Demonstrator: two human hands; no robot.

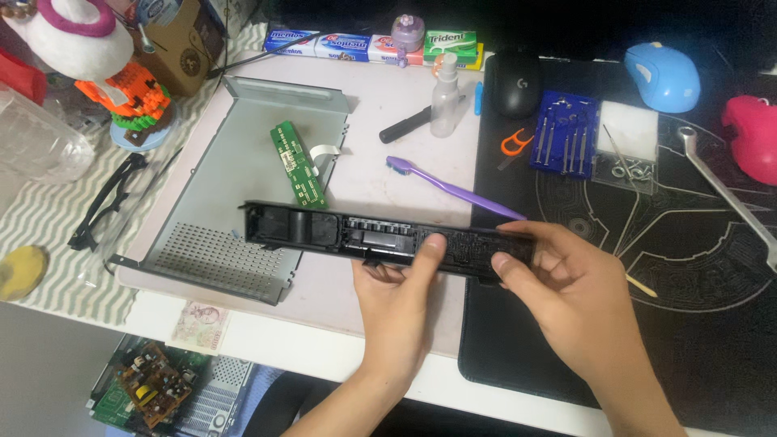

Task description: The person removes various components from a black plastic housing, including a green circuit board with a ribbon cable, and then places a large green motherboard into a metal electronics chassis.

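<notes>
Black desk mat (647,340) and sheet-metal chassis tray (243,170) occupy the worktop (356,356). Above them, the long black plastic panel (324,226) is held level: left hand (396,307) and right hand (566,299) each closed on its right half. Green circuit board (297,164) lies in the tray; purple toothbrush (453,190) lies beside.

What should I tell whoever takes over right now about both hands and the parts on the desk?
Left hand and right hand together hold the long black plastic panel level above the desk, thumbs on its top edge.
Metal chassis tray lies behind it, with the green circuit board resting in it, loose.
Purple toothbrush and blue screwdriver set lie untouched.
Panel is off; nothing reassembled.
</notes>
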